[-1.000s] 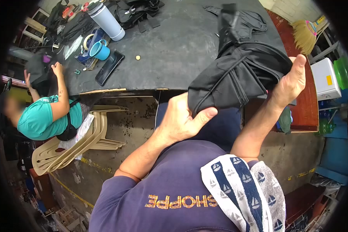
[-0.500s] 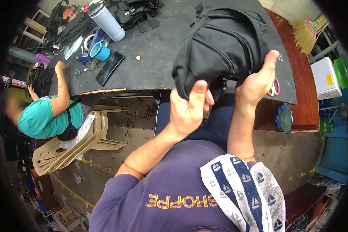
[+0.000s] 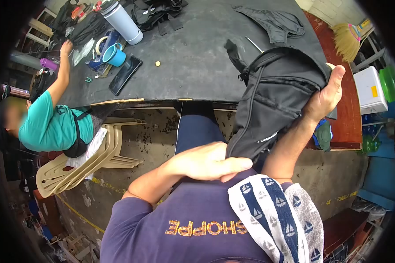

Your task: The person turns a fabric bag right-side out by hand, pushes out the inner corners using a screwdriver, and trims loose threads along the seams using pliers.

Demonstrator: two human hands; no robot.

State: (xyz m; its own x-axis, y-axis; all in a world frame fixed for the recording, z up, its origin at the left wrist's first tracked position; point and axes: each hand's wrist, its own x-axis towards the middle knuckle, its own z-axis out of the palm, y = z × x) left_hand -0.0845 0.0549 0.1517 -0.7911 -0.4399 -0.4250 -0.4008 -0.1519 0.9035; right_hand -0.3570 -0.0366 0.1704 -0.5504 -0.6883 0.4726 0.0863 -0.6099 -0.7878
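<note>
A black zippered bag (image 3: 278, 94) is held tilted over the near edge of the dark table, its rounded end toward the upper right. My left hand (image 3: 208, 162) grips its lower left end, thumb on top and the other fingers partly hidden. On the bag's right side, my right hand (image 3: 327, 96) is closed round the edge with the thumb up; its fingers are mostly hidden behind the fabric. A black strap (image 3: 236, 57) sticks out from the bag's upper left. Beyond the bag, a flat black fabric piece (image 3: 274, 24) lies on the table.
On the table (image 3: 184, 70) are a phone (image 3: 125, 75), a blue cup (image 3: 114, 56), a grey-blue tumbler (image 3: 123, 24) and black bags (image 3: 156, 11). A person in a green shirt (image 3: 52, 127) sits at the left on stacked chairs (image 3: 107, 153). A broom (image 3: 346, 39) stands right.
The bag has turned and come lower, toward my body. My left hand has moved down with its end, and my right hand up and right. The other person's arm reaches farther forward.
</note>
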